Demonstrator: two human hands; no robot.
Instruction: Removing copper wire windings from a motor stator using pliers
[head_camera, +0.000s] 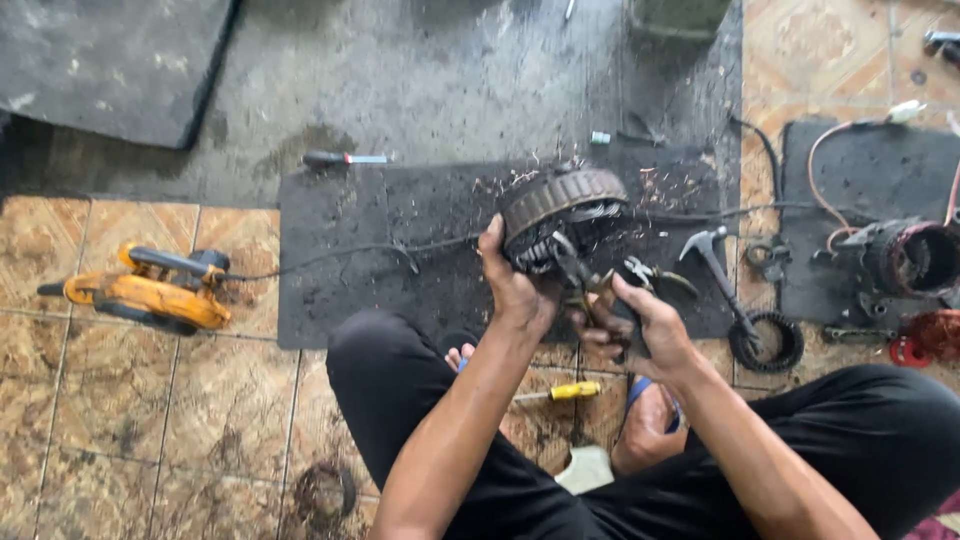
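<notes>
Left hand (512, 285) holds round stator (560, 215); right hand (645, 320) grips pliers (585, 285).

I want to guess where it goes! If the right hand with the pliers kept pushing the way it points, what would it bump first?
Probably the round motor stator held by the left hand. The right hand aims its pliers up into the windings, already touching or nearly so.
</notes>
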